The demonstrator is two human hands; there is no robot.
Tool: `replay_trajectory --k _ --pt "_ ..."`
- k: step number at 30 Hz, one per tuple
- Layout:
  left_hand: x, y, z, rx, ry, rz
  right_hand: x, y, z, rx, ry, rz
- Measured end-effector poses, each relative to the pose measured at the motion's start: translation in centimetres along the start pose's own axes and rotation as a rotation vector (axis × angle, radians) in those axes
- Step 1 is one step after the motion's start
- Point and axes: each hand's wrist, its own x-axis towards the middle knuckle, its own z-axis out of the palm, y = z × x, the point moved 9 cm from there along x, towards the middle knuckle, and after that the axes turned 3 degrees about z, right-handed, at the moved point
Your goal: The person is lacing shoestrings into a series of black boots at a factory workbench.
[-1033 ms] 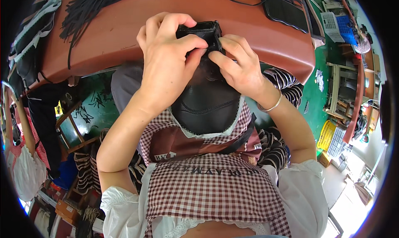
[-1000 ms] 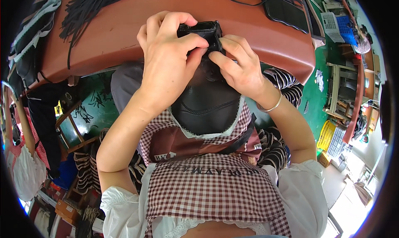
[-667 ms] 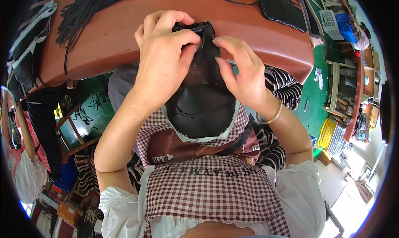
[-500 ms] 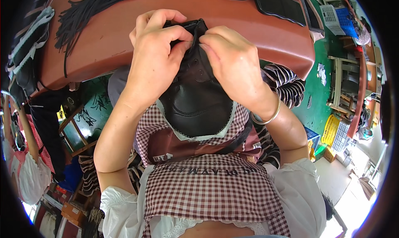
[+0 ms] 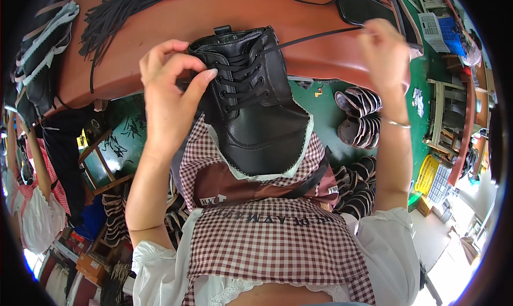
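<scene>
Black leather lace-up boot upper (image 5: pixel 259 127), mid-frame, overlapping the brown padded surface (image 5: pixel 326 57). Left-hand (image 5: pixel 168 95) fingers pinch its left edge, I judge as a brace; right-hand (image 5: pixel 385 55) fingers, blurred upper right, clamp the taut, flat black lace (image 5: pixel 319 36).

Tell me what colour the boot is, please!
The boot is shiny black; it shows best in the head view.

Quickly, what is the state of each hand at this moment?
Left hand: closed, holding the boot at its edge.
Right hand: closed, holding the lace.
</scene>
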Motion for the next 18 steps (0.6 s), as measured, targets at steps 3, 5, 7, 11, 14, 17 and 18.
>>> replay_trajectory --k 3,5,7,11,14,17,18 --pt "-0.6 -1.1 -2.1 0.248 0.094 0.099 -0.3 -8.0 2.2 0.153 -0.079 -0.077" --pt "-1.3 -1.9 -2.5 0.331 0.094 0.090 -0.1 -10.9 1.3 0.434 -0.054 -0.093" --pt "-1.4 -1.7 -1.8 0.213 0.025 0.070 0.3 -13.7 3.0 0.635 -0.367 -0.039" --pt "-0.3 -5.4 -0.9 -0.486 -0.017 -0.294 -0.3 -17.9 2.2 0.638 -0.394 -0.382" --pt "0.1 -5.3 0.6 -0.938 -0.288 -0.671 -0.8 -23.5 -3.4 0.710 -0.134 -0.615" --pt "3.5 1.2 -5.3 -0.593 -0.248 -0.252 -0.3 -26.2 -5.7 0.704 0.142 -0.754" --pt "5.7 3.7 -8.0 -0.465 -0.253 -0.005 0.1 -25.9 -6.8 0.771 0.202 -0.766"
